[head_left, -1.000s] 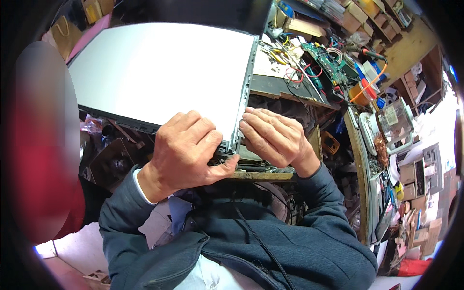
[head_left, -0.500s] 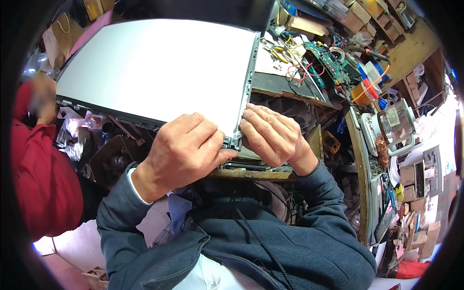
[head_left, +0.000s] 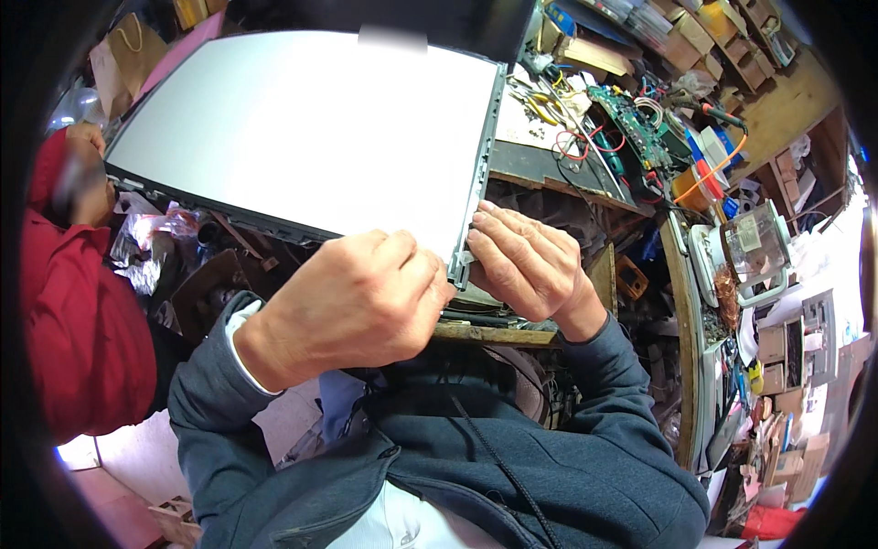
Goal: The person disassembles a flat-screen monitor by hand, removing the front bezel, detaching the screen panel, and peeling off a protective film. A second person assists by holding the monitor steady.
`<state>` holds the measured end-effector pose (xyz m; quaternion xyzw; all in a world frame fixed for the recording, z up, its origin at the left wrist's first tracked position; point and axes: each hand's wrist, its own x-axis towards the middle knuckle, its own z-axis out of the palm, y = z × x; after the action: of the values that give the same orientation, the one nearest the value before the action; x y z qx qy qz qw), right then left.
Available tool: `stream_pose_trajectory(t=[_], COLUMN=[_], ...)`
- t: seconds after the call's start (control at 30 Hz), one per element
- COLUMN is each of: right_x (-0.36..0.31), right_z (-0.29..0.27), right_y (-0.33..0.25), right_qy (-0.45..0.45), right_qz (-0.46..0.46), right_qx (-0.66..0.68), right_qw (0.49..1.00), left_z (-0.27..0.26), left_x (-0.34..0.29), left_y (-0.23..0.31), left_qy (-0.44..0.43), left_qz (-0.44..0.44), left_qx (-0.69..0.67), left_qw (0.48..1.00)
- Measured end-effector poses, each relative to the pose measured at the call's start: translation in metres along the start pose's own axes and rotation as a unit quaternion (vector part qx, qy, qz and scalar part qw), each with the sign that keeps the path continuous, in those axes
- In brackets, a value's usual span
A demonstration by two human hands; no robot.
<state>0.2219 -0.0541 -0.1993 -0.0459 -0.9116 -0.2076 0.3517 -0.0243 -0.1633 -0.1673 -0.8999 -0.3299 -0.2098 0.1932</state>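
In the head view, the left hand (head_left: 352, 297) and right hand (head_left: 526, 261) both pinch the near right corner of the white flat panel (head_left: 302, 137), fingers closed on its grey frame, steadying it above the workbench's (head_left: 512, 334) near edge.

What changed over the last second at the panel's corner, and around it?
The person in the red sleeve at the left drew back toward the edge of the picture, uncovering more of the white flat panel. The left hand and right hand stayed clamped at the panel's near corner, on its grey frame edge; the panel barely shifted.
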Motion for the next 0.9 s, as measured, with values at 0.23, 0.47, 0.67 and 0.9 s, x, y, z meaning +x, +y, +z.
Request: stream_pose_trajectory(t=[0.23,0.47,0.67,0.9], right_x=[0.01,0.002,0.008,0.011], right_z=[-0.014,-0.009,-0.007,-0.008], right_y=[-0.003,0.003,0.002,0.005], right_qy=[-0.039,-0.04,-0.045,-0.051], right_qz=[0.008,-0.028,-0.043,-0.041], right_qx=[0.043,0.039,0.039,0.049], right_qw=[0.998,0.998,0.997,0.997], left_z=[-0.003,0.014,0.017,-0.025], left_x=[0.009,0.009,0.01,-0.022], left_y=[0.002,0.002,-0.002,-0.035], left_qy=[-0.03,0.031,-0.016,-0.068], left_qz=[0.037,0.027,-0.039,-0.109], left_qx=[0.03,-0.013,-0.058,-0.076], left_qw=[0.998,0.999,0.997,0.989])
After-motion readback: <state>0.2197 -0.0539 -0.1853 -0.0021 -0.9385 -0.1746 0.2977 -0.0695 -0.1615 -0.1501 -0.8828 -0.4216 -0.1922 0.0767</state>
